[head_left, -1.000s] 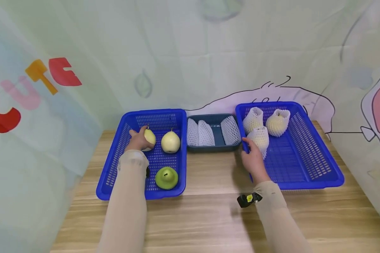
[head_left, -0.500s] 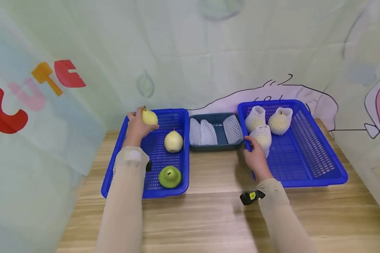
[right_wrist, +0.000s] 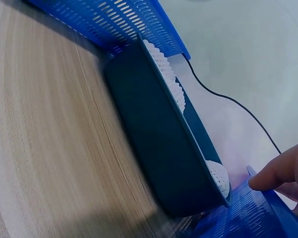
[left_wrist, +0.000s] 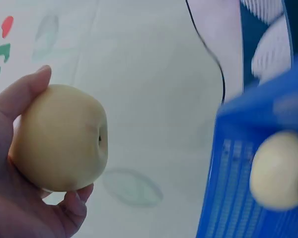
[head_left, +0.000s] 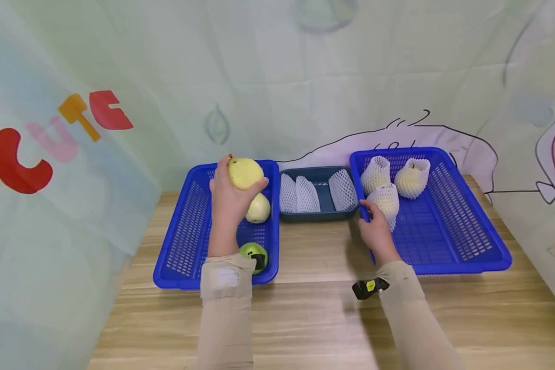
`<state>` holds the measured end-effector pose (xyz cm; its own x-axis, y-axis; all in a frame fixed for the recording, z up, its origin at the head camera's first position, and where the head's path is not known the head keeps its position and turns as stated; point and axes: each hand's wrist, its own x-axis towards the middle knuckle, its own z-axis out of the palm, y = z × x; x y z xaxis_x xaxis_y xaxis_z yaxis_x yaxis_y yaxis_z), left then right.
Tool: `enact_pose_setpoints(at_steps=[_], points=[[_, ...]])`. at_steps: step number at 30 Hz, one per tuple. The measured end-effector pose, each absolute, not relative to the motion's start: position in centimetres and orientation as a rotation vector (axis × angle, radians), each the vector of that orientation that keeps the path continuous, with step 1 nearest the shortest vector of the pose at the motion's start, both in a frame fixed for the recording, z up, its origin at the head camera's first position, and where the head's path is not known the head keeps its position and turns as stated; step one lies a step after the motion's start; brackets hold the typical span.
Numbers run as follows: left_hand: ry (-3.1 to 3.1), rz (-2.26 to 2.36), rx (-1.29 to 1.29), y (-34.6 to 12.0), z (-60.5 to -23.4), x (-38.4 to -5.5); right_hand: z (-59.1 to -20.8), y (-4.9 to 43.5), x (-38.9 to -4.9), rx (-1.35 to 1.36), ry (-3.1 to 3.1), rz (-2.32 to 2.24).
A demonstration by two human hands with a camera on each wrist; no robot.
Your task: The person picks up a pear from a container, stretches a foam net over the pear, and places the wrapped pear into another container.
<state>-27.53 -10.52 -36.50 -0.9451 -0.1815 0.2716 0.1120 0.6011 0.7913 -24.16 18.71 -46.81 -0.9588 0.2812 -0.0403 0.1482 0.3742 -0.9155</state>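
My left hand (head_left: 228, 200) holds a yellow pear (head_left: 245, 173) above the left blue basket (head_left: 178, 257), thumb and fingers curved round its sides. In the left wrist view the pear's dimpled end (left_wrist: 100, 139) faces away from the palm. Below it, another yellow pear (head_left: 258, 209) sits in the basket, partly covered by the hand. Nearer the front lies a green pear (head_left: 248, 251), half hidden behind the wrist camera. My right hand (head_left: 378, 235) grips the left rim of the right blue basket (head_left: 425, 246). Three pears in white foam nets (head_left: 412, 180) stand in that basket.
Between the baskets stands a dark teal tray (head_left: 324, 194) with several white foam nets (head_left: 308, 196) in it. All of these rest on a wood-grain table (head_left: 305, 318). A printed cloth (head_left: 277, 92) hangs behind.
My left hand has lifted the yellow pear out of the left basket and moved it to the right, over the other yellow pear. My right hand stays on the rim.
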Motion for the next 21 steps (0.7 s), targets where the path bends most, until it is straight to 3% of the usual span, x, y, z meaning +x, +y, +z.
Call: enact_pose_setpoints(at_steps=[10, 21], points=[[-2.409, -1.357, -0.080, -5.8, -38.6, -25.6, -46.8, 18.5, -24.0, -0.400, -2.503, 1.668], [-2.355, -1.503, -0.129, -1.8, -41.6, -25.6, -46.8, 18.8, -24.0, -0.395, -2.503, 1.643]])
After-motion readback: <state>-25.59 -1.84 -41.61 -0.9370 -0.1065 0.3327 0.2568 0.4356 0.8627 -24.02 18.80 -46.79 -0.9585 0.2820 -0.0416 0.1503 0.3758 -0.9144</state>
